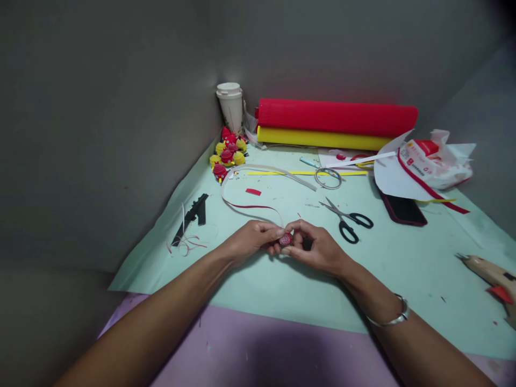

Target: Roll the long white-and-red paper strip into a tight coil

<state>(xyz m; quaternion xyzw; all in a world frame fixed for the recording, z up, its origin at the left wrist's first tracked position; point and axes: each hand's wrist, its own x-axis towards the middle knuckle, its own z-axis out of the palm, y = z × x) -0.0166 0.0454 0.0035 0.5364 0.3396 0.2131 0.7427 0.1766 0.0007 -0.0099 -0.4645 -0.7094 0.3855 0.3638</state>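
My left hand [252, 239] and my right hand [316, 248] meet over the pale green sheet [282, 279], both pinching a small red rolled paper coil [286, 239]. A long red and white paper strip [250, 206] runs from the coil, loops left and back toward the far side. My right wrist wears a silver bangle [393, 317]. Both hands have fingers closed on the coil.
Black-handled scissors [349, 217] lie right of my hands, a dark phone [403, 208] beyond them. A glue gun [494, 277] is at far right. Several small red and yellow paper figures [228, 153], a white cup [230, 105], red and yellow rolls [336, 123] and a packet [437, 158] stand at the back. Black scraps [193, 215] lie left.
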